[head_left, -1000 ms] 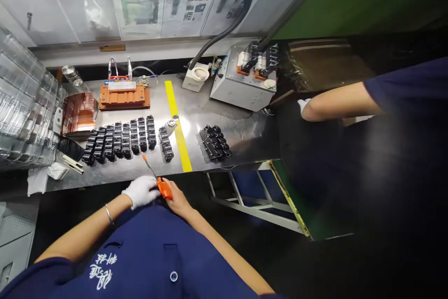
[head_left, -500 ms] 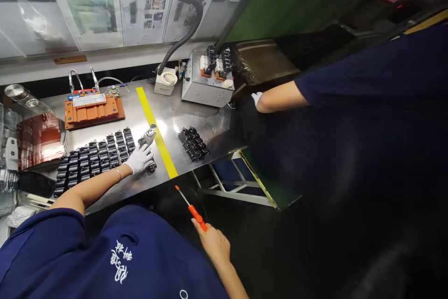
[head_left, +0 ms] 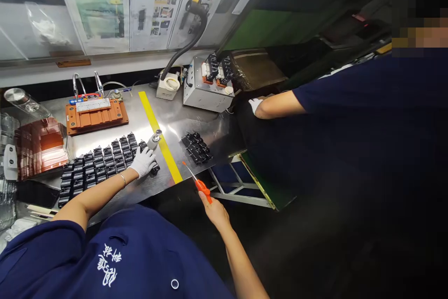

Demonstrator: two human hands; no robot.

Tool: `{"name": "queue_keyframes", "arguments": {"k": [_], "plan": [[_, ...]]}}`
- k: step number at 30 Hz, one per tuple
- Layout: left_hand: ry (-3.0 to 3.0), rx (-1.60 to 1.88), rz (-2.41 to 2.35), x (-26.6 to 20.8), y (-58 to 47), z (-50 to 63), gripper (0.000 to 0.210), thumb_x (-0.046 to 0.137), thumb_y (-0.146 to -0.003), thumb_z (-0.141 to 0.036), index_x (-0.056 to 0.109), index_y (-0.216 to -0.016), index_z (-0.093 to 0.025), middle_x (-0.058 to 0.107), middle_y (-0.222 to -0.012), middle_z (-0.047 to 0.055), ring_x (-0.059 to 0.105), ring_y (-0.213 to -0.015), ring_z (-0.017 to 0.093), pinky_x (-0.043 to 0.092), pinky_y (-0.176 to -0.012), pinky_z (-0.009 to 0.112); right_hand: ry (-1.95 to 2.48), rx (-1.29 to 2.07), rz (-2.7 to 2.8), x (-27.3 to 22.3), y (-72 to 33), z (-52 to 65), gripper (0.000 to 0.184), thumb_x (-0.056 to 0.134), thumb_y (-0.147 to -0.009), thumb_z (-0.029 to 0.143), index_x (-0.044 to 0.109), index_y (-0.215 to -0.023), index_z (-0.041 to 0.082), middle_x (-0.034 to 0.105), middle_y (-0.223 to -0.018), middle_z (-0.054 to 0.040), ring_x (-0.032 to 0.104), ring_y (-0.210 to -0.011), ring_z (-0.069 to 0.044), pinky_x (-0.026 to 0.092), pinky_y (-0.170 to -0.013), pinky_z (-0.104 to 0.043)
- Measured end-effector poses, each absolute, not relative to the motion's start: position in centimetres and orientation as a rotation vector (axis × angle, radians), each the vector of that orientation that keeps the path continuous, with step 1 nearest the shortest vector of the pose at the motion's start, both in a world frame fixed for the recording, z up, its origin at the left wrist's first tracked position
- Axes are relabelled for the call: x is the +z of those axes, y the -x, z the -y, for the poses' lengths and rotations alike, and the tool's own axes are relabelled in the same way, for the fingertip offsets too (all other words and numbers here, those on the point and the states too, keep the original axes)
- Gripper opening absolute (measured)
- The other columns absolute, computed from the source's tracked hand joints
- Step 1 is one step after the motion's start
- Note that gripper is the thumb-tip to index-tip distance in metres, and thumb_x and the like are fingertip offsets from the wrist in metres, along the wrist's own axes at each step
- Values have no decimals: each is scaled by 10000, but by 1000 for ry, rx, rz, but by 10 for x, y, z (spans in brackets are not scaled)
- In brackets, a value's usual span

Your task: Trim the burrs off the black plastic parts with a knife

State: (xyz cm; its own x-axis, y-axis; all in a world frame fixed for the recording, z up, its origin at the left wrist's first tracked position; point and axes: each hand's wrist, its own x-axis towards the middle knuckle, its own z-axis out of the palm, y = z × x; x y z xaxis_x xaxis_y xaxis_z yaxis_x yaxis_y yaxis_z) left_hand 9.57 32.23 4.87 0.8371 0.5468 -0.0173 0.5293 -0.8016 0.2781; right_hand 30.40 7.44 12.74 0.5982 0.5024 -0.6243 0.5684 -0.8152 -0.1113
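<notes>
The white-gloved left hand (head_left: 143, 161) partly covers a black ribbed strip (head_left: 155, 169); its grip I cannot tell. Apart, the bare right hand (head_left: 217, 212) closes around an orange-handled, thin-shafted tool (head_left: 203, 189). A forward push could tip the grey round-topped bottle (head_left: 153, 142) beyond the left hand.

On my feed I see bright glare on the metal work surface (head_left: 179, 121), printed sheets (head_left: 101, 15) on the wall (head_left: 16, 33) behind its far edge, a dim green expanse (head_left: 259, 34) beyond the far right corner, and a pale metal frame (head_left: 245, 198) below the near right corner.
</notes>
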Motion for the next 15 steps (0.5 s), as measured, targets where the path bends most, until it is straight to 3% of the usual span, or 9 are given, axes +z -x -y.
{"name": "queue_keyframes", "arguments": {"k": [4,9,12,15], "plan": [[-2613,146,-1183,58,-92,-337,379,464,-904,-379,578,-1207,-182,532,-1336,167,334,-1319,375,127,-1080,660,-2637,-1210,-1058,132,-295,-62,567,289,-907,637,660,-757,236,707,-718,-43,698,-746,-231,487,-635,-300],[-2359,157,-1668,58,-56,-351,522,444,-893,-441,505,-1333,-166,416,-1467,219,253,-1363,457,94,-1020,754,-2568,-1303,-1202,145,-278,-72,557,243,-909,638,612,-760,249,681,-661,-16,673,-695,-199,457,-615,-272],[-2281,134,-1760,53,-36,-339,564,424,-900,-468,490,-1367,-157,396,-1493,217,241,-1384,456,88,-1030,751,-2512,-1275,-1251,155,-268,-86,556,238,-898,657,607,-767,263,700,-722,-25,672,-727,-218,436,-616,-284],[-2275,120,-1710,52,-22,-325,551,451,-895,-483,518,-1362,-199,440,-1487,153,281,-1398,394,134,-1101,652,-2414,-1254,-1309,162,-260,-101,566,250,-885,675,604,-748,254,714,-763,-41,671,-748,-238,421,-619,-298]]}}
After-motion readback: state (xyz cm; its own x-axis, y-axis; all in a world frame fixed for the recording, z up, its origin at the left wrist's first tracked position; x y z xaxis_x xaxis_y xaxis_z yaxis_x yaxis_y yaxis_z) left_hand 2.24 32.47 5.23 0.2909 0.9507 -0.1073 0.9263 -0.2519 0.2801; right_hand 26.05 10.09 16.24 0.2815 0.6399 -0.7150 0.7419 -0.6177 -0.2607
